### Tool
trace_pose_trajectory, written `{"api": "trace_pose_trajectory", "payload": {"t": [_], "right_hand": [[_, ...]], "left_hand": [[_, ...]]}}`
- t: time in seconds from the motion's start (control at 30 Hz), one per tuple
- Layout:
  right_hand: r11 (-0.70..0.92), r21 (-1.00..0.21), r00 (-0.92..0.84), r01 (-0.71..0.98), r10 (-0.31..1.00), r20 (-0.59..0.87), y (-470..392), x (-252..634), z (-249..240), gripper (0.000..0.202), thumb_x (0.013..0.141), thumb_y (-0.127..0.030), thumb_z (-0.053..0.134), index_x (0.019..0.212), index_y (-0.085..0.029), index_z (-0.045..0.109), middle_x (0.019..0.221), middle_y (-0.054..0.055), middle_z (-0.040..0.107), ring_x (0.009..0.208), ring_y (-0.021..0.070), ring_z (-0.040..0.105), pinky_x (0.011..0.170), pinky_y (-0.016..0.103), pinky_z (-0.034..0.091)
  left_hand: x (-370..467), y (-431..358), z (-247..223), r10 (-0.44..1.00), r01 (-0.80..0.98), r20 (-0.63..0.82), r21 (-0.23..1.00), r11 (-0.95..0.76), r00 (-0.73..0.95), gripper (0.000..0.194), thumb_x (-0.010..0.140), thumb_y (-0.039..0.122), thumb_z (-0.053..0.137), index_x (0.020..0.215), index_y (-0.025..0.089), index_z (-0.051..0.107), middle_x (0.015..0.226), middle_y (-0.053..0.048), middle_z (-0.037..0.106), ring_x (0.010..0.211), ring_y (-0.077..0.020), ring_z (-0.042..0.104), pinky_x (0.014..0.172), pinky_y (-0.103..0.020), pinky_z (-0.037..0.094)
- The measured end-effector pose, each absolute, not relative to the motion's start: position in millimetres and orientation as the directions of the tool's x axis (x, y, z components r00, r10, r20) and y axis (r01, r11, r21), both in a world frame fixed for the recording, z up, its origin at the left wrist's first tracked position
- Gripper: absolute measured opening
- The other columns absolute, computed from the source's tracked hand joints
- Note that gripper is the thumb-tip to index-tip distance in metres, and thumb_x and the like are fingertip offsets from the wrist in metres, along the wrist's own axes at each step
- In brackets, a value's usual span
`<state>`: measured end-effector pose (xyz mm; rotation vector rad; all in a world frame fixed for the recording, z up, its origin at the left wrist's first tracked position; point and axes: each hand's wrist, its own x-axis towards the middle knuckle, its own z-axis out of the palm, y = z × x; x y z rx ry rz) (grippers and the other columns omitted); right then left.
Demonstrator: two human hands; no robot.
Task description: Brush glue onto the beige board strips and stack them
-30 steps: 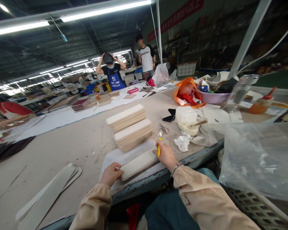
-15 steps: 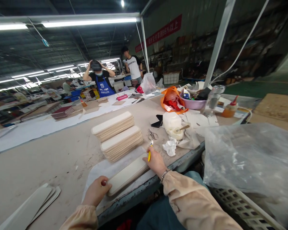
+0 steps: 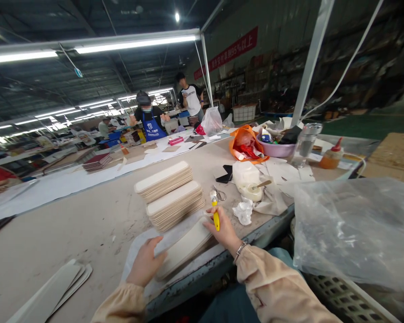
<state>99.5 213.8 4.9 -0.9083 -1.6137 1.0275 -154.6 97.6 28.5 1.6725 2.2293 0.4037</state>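
A low stack of pale, round-ended strips [image 3: 185, 246] lies on white paper [image 3: 138, 240] at the table's near edge. My left hand [image 3: 147, 262] is at the stack's left end, thumb and fingers apart. At the right end, my right hand [image 3: 224, 226] is closed round a yellow-handled tool [image 3: 216, 218], with its thumb on the top strip. Two taller stacks of similar strips [image 3: 164, 179] [image 3: 175, 204] stand just behind. Scissors [image 3: 219, 194] lie beyond my right hand, beside crumpled white paper [image 3: 243, 211].
More long strips [image 3: 54, 291] lie at the near left. An open white glue tub [image 3: 252, 192], an orange bag [image 3: 245, 143], a purple basin [image 3: 278, 148] and a clear jar [image 3: 306, 146] stand at the right. Clear plastic [image 3: 353, 224] covers a crate. Two people are across the table.
My left hand has opened and its fingers have lifted off the stack's left end. The yellow tool has tilted in my right hand. The person in the blue apron has lowered their arms.
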Motion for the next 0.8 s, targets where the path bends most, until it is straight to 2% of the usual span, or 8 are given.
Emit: {"api": "trace_pose_trajectory", "payload": {"t": [0.13, 0.2, 0.27, 0.4, 0.6, 0.8], "right_hand": [[0.378, -0.905, -0.246, 0.196, 0.912, 0.328, 218.2, 97.8, -0.8, 0.029, 0.069, -0.019, 0.061, 0.091, -0.022, 0.041, 0.096, 0.003, 0.060, 0.080, 0.0187, 0.057, 0.075, 0.032, 0.043], [0.389, -0.880, -0.270, 0.273, 0.909, 0.318, 220.2, 97.3, -5.4, 0.030, 0.068, -0.017, 0.061, 0.092, -0.023, 0.043, 0.090, 0.002, 0.060, 0.078, 0.0192, 0.057, 0.074, 0.031, 0.042], [0.392, -0.851, -0.302, 0.350, 0.907, 0.294, 222.1, 97.3, -9.6, 0.031, 0.068, -0.016, 0.060, 0.094, -0.023, 0.045, 0.082, 0.000, 0.058, 0.074, 0.0190, 0.057, 0.071, 0.030, 0.042], [0.368, -0.804, -0.334, 0.466, 0.915, 0.225, 224.5, 97.5, -14.4, 0.030, 0.070, -0.015, 0.061, 0.095, -0.023, 0.047, 0.073, -0.001, 0.055, 0.069, 0.0187, 0.055, 0.067, 0.028, 0.040], [0.399, -0.733, -0.345, 0.550, 0.908, 0.236, 222.6, 98.4, -11.3, 0.033, 0.069, -0.016, 0.064, 0.098, -0.022, 0.050, 0.086, 0.004, 0.055, 0.086, 0.0213, 0.054, 0.076, 0.029, 0.040], [0.330, -0.769, -0.309, 0.547, 0.934, 0.182, 223.2, 100.8, -9.1, 0.031, 0.068, -0.021, 0.066, 0.095, -0.021, 0.050, 0.080, 0.003, 0.055, 0.081, 0.0207, 0.054, 0.072, 0.029, 0.039]], "left_hand": [[-132.7, 119.6, 33.3, 0.977, 0.922, -0.134, 0.331, 0.201, -0.164, 0.048, 0.068, 0.030, 0.061, 0.113, 0.014, 0.058, 0.111, -0.012, 0.059, 0.106, -0.0263, 0.053, 0.093, -0.035, 0.037], [-124.4, 126.9, 31.8, 0.971, 0.932, -0.187, 0.301, 0.201, -0.149, 0.042, 0.065, 0.029, 0.064, 0.104, 0.015, 0.063, 0.104, -0.011, 0.061, 0.099, -0.0262, 0.056, 0.088, -0.034, 0.039], [-119.3, 130.7, 29.8, 0.966, 0.941, -0.227, 0.283, 0.185, -0.122, 0.028, 0.065, 0.028, 0.063, 0.090, 0.017, 0.067, 0.093, -0.009, 0.062, 0.088, -0.0239, 0.058, 0.079, -0.032, 0.041], [-116.1, 131.3, 29.7, 0.963, 0.949, -0.256, 0.276, 0.154, -0.082, 0.014, 0.067, 0.026, 0.058, 0.076, 0.018, 0.065, 0.081, -0.005, 0.058, 0.076, -0.0190, 0.057, 0.069, -0.029, 0.039], [-113.4, 128.4, 32.4, 0.967, 0.938, -0.216, 0.287, 0.195, -0.135, 0.019, 0.066, 0.024, 0.060, 0.084, 0.018, 0.061, 0.085, -0.005, 0.056, 0.080, -0.0188, 0.054, 0.073, -0.028, 0.037], [-106.2, 121.8, 28.1, 0.977, 0.930, -0.082, 0.302, 0.211, -0.196, 0.015, 0.066, 0.017, 0.059, 0.078, 0.019, 0.050, 0.082, -0.003, 0.056, 0.081, -0.0177, 0.053, 0.070, -0.026, 0.035]]}}
